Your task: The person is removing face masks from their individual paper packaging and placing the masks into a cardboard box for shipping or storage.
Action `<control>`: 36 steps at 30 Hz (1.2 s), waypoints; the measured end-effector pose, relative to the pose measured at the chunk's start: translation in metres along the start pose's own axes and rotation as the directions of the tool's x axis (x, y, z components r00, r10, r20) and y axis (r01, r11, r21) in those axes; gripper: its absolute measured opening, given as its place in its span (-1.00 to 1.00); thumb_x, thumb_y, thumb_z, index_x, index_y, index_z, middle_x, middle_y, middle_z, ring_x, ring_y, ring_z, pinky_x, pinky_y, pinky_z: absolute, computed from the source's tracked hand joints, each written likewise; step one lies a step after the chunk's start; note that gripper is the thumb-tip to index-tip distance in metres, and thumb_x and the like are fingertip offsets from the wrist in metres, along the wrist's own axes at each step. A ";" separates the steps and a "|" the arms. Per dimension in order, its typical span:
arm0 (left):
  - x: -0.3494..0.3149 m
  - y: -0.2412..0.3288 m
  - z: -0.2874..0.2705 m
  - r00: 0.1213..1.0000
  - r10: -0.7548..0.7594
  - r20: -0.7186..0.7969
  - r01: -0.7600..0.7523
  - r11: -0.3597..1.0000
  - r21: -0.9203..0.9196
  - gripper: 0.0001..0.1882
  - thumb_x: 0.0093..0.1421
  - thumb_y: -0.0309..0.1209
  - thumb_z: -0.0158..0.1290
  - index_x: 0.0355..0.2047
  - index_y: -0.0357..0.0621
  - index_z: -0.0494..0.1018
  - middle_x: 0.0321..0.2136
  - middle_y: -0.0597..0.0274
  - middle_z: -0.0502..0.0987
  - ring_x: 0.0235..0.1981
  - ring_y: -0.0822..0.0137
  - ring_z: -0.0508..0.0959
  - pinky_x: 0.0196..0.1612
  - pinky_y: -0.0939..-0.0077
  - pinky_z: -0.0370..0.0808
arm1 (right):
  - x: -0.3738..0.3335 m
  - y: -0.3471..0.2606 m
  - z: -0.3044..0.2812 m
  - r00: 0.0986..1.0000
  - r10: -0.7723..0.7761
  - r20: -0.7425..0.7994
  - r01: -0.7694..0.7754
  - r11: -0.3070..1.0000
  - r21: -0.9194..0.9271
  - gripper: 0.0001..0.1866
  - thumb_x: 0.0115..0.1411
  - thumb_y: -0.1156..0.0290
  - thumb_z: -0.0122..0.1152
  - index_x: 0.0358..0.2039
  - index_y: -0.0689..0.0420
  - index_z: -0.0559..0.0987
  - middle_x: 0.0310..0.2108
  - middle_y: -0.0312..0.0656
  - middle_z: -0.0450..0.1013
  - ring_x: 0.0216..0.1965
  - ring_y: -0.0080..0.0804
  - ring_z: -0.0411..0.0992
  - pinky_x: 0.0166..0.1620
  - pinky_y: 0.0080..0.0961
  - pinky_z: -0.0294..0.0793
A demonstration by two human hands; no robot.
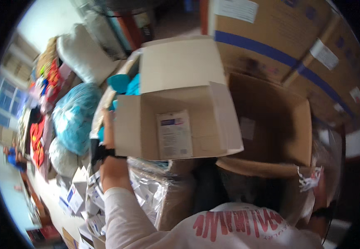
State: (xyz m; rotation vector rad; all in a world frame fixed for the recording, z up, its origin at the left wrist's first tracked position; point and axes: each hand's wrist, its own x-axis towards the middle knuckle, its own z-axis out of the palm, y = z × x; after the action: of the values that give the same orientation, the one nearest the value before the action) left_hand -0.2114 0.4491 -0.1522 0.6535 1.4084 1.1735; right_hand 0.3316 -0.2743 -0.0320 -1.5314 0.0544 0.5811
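Note:
An open pale cardboard box (129,124) is tilted toward me with its flaps spread. Inside it lies a flat white printed packet (175,135). My left hand (108,132) grips the box's left side, its fingers partly hidden behind the flap. At the lower right, my right hand (321,186) is closed on a crumpled white bundle (310,179) with reddish marks, blurred and hard to make out. That bundle is by the near right corner of a large open brown carton (271,155), which stands to the right of the pale box and has a pale label inside.
Tall brown cartons with blue bands (256,47) stand behind on the right. Teal items (120,83) sit in a bag behind the pale box. Left are a bundle wrapped in blue plastic (76,118), a white sack (84,54) and several small white boxes (76,197). A person (14,157) is far left.

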 end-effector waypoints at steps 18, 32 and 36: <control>-0.083 0.122 -0.021 0.712 0.682 0.166 -0.702 0.697 0.145 -0.52 0.15 -0.13 -0.19 -0.03 -0.20 0.23 -0.11 0.20 0.30 -0.09 0.38 0.29 -0.04 0.54 0.21 | -0.036 0.002 -0.293 0.863 -0.335 -0.377 -0.439 -0.131 -0.889 -0.48 0.09 0.02 -0.09 -0.45 0.32 0.50 -0.53 0.04 0.43 -0.49 -0.06 0.41 -0.34 -0.30 0.37; -0.224 0.030 0.158 0.436 -0.119 0.892 -0.899 -0.016 0.437 -0.69 0.09 -0.26 -0.10 -0.26 -0.21 0.44 -0.28 -0.06 0.46 -0.20 0.07 0.44 -0.10 0.35 0.33 | 0.050 0.013 -0.045 0.932 -0.301 0.200 0.331 0.489 -0.807 -0.75 0.15 0.31 -0.04 -0.52 0.25 0.39 -0.61 -0.39 0.24 -0.52 -0.65 0.15 -0.45 -0.61 0.19; -0.216 0.009 0.170 0.310 -0.204 0.928 -0.941 -0.203 0.270 -0.52 -0.01 -0.16 -0.02 -0.11 -0.16 0.33 -0.21 -0.04 0.42 -0.16 0.00 0.40 -0.09 0.27 0.33 | 0.024 0.002 0.053 0.912 -0.028 0.409 0.366 0.504 -0.782 -0.75 0.13 0.34 -0.01 -0.36 0.31 0.43 -0.47 -0.23 0.39 -0.38 -0.53 0.32 -0.28 -0.57 0.31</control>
State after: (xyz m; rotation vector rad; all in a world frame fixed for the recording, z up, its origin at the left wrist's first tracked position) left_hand -0.0063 0.3074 -0.0359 2.7713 0.7373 -0.1818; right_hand 0.3347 -0.2169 -0.0398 -2.3239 -0.8115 0.7275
